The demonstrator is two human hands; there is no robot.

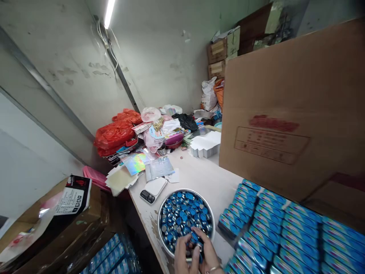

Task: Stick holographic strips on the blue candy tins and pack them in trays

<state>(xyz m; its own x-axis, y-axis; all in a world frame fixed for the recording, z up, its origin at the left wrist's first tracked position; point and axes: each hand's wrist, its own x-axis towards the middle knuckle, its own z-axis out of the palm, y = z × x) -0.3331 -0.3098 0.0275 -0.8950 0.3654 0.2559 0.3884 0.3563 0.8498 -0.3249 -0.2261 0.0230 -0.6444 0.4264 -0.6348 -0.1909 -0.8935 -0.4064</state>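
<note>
A round metal bowl stands on the table, filled with small round blue-and-silver pieces; their exact kind I cannot make out. At its near rim, my left hand has its fingers curled round several of these pieces. Just beside it, my right hand, with a metal band near its lower edge, closes on the same small cluster from the other side. The fingers partly cover what they hold. Rows of blue packs lie to the right of the bowl.
A small digital scale sits behind the bowl. A large cardboard carton rises at the right. Red plastic bags, papers and a stack of white cards crowd the table's far end. Boxes stand left of the table edge.
</note>
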